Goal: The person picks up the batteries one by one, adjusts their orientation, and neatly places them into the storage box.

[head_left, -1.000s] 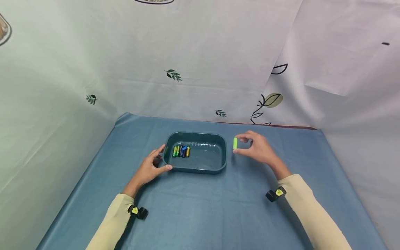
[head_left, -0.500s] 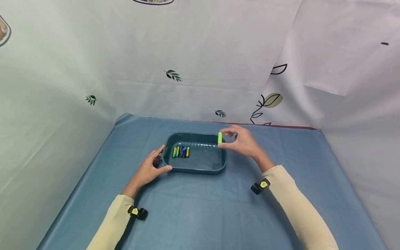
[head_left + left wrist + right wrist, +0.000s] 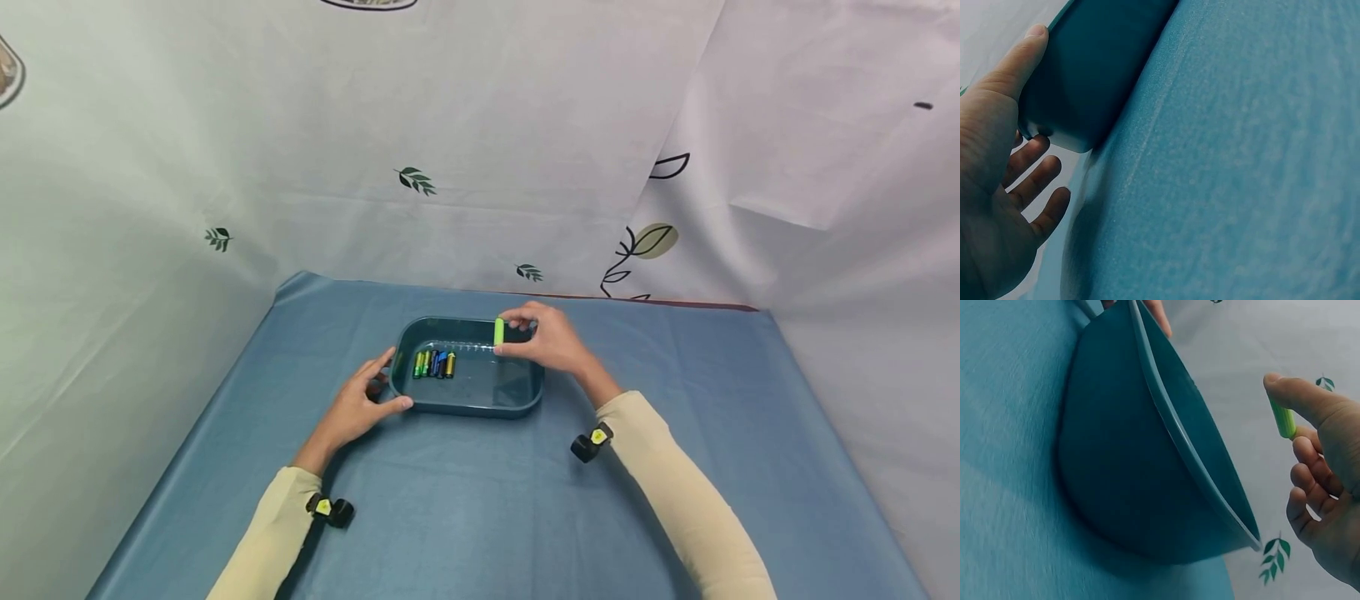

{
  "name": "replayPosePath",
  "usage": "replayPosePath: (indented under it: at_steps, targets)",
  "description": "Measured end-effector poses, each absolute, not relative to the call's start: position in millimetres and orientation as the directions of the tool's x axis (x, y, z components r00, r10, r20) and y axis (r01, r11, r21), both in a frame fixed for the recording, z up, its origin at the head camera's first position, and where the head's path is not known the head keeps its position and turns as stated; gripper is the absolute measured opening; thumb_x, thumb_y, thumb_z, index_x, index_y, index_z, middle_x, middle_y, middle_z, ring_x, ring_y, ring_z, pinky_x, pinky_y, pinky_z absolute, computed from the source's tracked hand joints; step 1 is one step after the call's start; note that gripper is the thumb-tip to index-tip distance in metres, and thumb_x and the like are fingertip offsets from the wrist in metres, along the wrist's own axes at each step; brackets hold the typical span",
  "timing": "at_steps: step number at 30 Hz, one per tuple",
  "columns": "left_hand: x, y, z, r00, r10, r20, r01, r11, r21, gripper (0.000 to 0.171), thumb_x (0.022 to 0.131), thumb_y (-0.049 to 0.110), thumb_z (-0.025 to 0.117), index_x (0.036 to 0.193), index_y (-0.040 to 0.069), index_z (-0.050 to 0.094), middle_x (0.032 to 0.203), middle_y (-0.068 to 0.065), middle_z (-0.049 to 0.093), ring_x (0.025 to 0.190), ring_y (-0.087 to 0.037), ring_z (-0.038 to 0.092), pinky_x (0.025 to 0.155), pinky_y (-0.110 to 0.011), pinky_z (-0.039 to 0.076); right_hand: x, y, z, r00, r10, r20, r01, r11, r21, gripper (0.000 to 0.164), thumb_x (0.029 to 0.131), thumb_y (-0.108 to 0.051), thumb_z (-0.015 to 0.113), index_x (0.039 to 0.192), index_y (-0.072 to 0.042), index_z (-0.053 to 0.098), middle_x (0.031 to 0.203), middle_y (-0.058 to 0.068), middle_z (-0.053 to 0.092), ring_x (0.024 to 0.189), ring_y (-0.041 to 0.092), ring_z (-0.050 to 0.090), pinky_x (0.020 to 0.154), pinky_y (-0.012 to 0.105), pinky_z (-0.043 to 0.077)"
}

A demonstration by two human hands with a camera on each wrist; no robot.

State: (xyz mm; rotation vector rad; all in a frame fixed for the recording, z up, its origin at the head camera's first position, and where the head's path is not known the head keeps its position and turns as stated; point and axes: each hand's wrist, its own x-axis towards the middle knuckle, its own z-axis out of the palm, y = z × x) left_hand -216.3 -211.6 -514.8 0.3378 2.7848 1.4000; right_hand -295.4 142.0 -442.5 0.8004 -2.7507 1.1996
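Note:
A dark teal rectangular tray (image 3: 467, 410) sits on the blue cloth. My left hand (image 3: 358, 408) steadies its left end, the thumb at the near corner and the index finger at the end wall; the left wrist view has the other fingers (image 3: 1041, 178) spread off the tray. Between thumb and fingertips my right hand (image 3: 553, 340) pinches a lime-green battery (image 3: 498, 332) by its two ends, held upright above the right half of the tray. Inside, toward the left, several batteries (image 3: 435, 364) in green, blue and gold lie side by side in a row.
Blue cloth (image 3: 465, 500) covers the table around the tray. Pale fabric walls (image 3: 480, 208) with leaf prints stand at the back and both sides. A small black camera is strapped to each sleeve (image 3: 667, 467).
My right hand has carried the lime-green battery leftward, from beside the tray's right end to over its interior. The left hand, the tray and the row of batteries have stayed put.

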Motion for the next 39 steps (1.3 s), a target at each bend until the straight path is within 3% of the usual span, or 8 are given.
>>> replayPosePath:
  at_steps: [39]
  targets:
    - [-216, -210, -516, -0.979, 0.182, 0.085, 0.179, 0.597, 0.782, 0.096, 0.086, 0.044, 0.083, 0.163, 0.024, 0.029, 0.153, -0.016, 0.043, 0.123, -0.039, 0.055, 0.098, -0.06, 0.046, -303, 87, -470, -0.842, -0.519, 0.148, -0.449, 0.521, -0.726, 0.054, 0.085, -0.03, 0.087, 0.131, -0.009, 0.07, 0.106, 0.005, 0.063, 0.093, 0.02, 0.056, 0.082, 0.035, 0.049]
